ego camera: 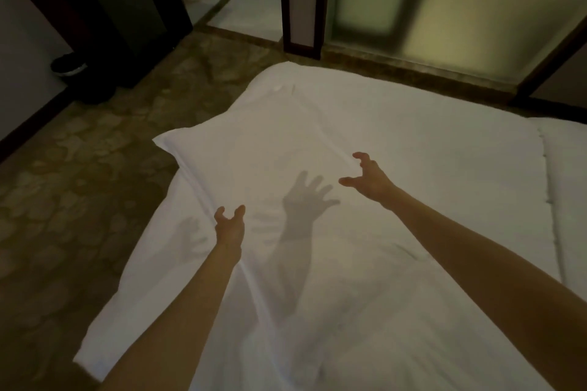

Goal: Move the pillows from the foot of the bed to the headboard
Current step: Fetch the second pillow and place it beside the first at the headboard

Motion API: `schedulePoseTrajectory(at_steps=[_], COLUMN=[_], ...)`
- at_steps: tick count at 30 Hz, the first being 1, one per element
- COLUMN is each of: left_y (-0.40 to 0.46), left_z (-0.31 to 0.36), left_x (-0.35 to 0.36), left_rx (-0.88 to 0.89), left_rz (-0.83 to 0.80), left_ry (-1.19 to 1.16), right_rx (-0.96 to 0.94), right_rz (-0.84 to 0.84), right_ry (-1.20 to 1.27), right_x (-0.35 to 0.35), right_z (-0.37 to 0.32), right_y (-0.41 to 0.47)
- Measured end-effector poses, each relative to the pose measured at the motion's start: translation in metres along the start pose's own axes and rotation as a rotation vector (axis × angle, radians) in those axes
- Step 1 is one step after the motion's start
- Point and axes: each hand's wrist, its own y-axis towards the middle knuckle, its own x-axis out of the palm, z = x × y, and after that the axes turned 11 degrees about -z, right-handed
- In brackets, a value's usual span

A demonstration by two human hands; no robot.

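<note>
Two bare hands are reaching out over a bed covered in plain white bedding [413,174]. At about 8 o'clock from centre, the left hand [229,225] is spreading its curled fingers, grasping nothing. At about 3 o'clock, the right hand [365,176] is hovering with clawed fingers wide apart, also holding nothing. One soft white rectangular pillow [241,149] is lying beneath them, its corner pointing toward 10 o'clock, overhanging the patterned brown carpet [79,184].
</note>
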Motion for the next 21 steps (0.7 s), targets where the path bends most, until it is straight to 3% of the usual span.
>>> schedulePoseTrajectory(at_steps=[11,15,21], left_y=[0.120,0.148,0.180], left_z=[0.001,-0.014,-0.026], left_x=[0.021,0.022,0.037], left_rx=[-0.282,-0.357,-0.411], left_rz=[0.066,0.109,0.205], left_ry=[0.206,0.246,0.339], right_rx=[0.213,0.305,0.433], right_rz=[-0.055,0.078,-0.045], right_ry=[-0.184,-0.317,-0.319], right_x=[0.019,0.030,0.051], right_z=[-0.005,0.016,0.059], right_y=[0.146,0.179,0.212])
